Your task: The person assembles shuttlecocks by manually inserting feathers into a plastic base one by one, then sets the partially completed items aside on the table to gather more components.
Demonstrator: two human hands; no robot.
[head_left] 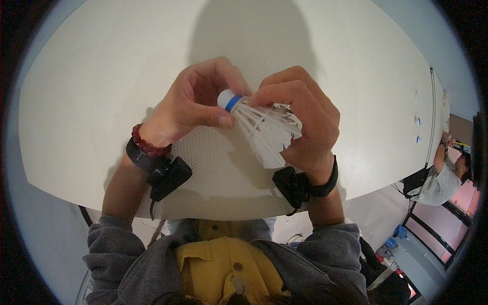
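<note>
A feather shuttlecock [266,137] is held over the table between my two hands, tilted with its white cork up and to the left. Around the cork's base runs a blue band, and the feather skirt spreads toward the lower right. My left hand [201,99] is curled at the cork end, its thumb beside the band and its fingers behind. The fingers of my right hand [307,112] are bent around the quills and the far side of the skirt, hiding part of the feathers. Some feather ends look ragged.
The white table [91,117] has a fine textured surface and a curved near edge close to me. Small white-and-blue pieces [418,121] lie near its right edge. Beyond that edge, another person [439,180] is at a neighbouring surface. Black wrist devices [170,179] with cables sit on both my wrists.
</note>
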